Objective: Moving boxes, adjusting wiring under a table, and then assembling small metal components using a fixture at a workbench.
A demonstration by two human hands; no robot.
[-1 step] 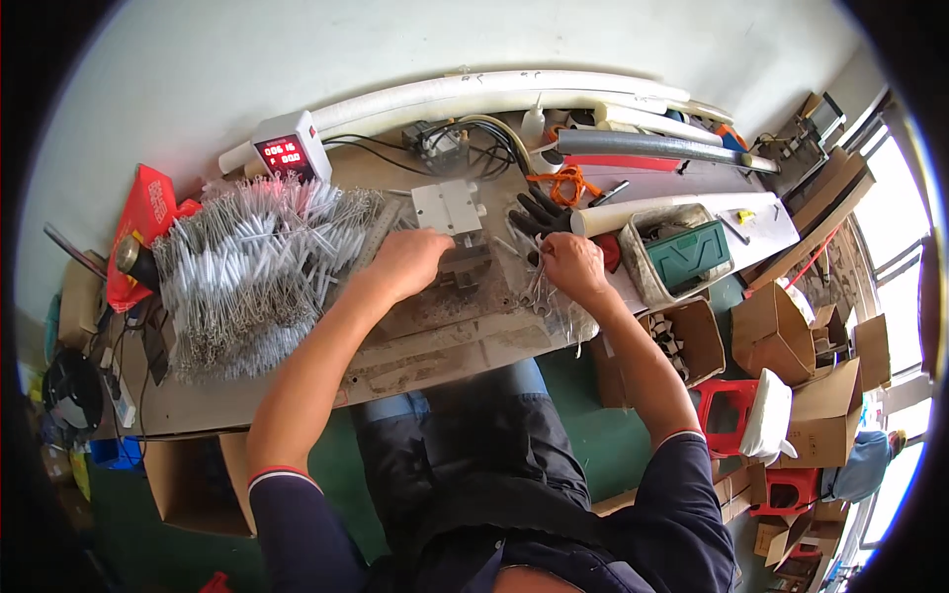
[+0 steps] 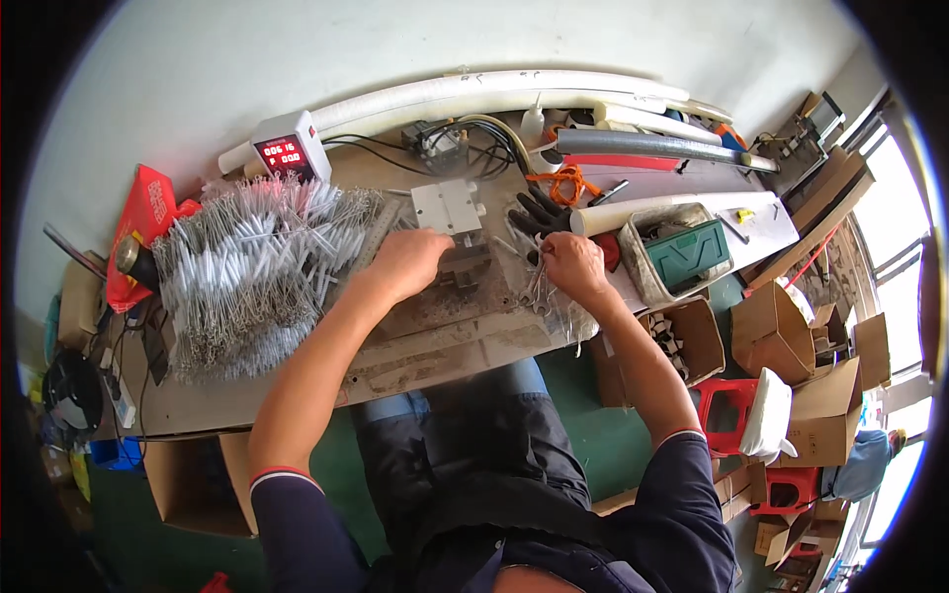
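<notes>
My left hand [image 2: 411, 263] is closed, its fingertips at the near left edge of a small machine with a pale metal block [image 2: 447, 207] on top. Whatever those fingers hold, if anything, is too small to make out. A dark metal fixture [image 2: 465, 267] sits just right of that hand. Over a cluster of metal wrenches [image 2: 535, 289] at the right, my right hand [image 2: 574, 263] is closed too, fingertips pinched together, and what is in them is hidden. Beyond it lies a black glove [image 2: 539, 212]. Left of my left forearm is a large heap of thin metal-and-white pieces with looped wire ends [image 2: 262, 267].
A box with a red display [image 2: 293, 148] stands behind the heap. Cables, an orange cord [image 2: 563, 185] and long white tubes [image 2: 474, 91] lie at the back. A bin with a green case [image 2: 689, 259] stands at the right, above an open carton [image 2: 692, 338]. A red stool [image 2: 720, 415] is on the floor.
</notes>
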